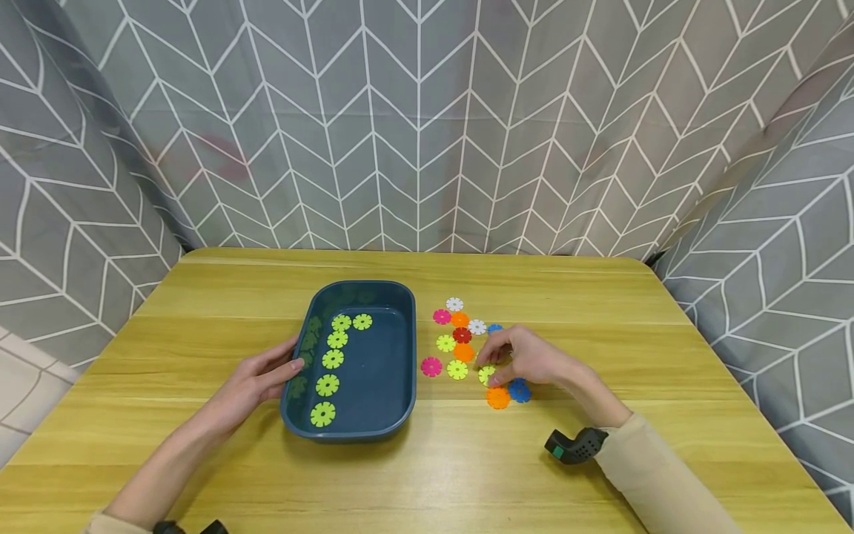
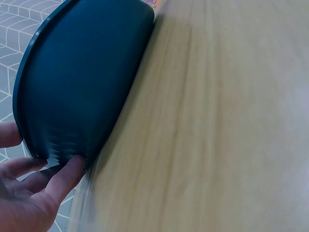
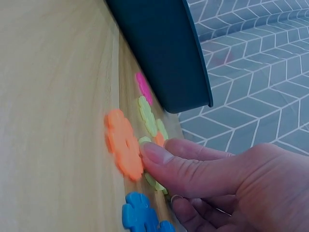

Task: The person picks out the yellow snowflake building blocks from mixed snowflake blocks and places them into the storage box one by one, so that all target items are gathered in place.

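My left hand (image 1: pixel 256 382) grips the left wall of a dark blue plastic tub (image 1: pixel 363 408), thumb over the rim and fingers along the outside. Several yellow-green notched discs (image 1: pixel 328 385) lie inside the tub, in a column with one more beside its top. Right of the tub, my right hand (image 1: pixel 530 356) pinches a yellow-green notched disc (image 1: pixel 486 375) between thumb and fingers, low over the table. In the right wrist view the thumb covers most of that disc. Just below these fingertips lie an orange disc (image 1: pixel 497 398) and a blue disc (image 1: pixel 520 391).
More loose discs lie between tub and right hand: pink (image 1: pixel 431 366), yellow-green (image 1: pixel 457 370), orange (image 1: pixel 463 352), red (image 1: pixel 462 335) and white (image 1: pixel 454 304). The wooden table (image 1: pixel 427 489) ends at a patterned grey curtain (image 1: pixel 427 148) behind and at both sides.
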`<state>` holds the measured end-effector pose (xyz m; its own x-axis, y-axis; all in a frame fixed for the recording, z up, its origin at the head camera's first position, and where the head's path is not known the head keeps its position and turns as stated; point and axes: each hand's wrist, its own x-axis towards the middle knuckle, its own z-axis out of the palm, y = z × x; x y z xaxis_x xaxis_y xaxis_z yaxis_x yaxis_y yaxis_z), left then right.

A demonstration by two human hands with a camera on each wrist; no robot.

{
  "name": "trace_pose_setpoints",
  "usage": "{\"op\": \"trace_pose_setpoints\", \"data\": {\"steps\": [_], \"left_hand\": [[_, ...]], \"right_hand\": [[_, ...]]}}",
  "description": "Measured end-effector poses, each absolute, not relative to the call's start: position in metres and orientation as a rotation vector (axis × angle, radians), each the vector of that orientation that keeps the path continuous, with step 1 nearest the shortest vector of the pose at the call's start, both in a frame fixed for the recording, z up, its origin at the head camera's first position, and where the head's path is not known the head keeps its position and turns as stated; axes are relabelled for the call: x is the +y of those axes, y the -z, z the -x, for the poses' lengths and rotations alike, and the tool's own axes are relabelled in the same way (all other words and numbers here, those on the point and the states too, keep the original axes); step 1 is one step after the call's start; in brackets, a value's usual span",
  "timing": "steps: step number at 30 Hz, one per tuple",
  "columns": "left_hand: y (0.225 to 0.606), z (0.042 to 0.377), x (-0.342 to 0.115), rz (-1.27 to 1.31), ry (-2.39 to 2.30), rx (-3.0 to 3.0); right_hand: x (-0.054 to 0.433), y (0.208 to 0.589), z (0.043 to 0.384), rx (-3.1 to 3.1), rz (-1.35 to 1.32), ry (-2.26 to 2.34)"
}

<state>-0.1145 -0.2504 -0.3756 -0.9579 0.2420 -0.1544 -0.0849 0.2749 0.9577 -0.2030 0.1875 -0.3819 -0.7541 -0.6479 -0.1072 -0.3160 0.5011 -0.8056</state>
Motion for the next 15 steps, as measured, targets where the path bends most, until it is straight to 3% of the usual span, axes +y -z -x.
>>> {"op": "trace_pose_setpoints", "data": {"steps": [15], "left_hand": [[0.3747, 0.1146, -0.2505, -0.143, -1.735, 2.273]], "right_hand": [[0.1869, 0.3803, 0.2025, 2.355, 0.799, 1.16]]}}
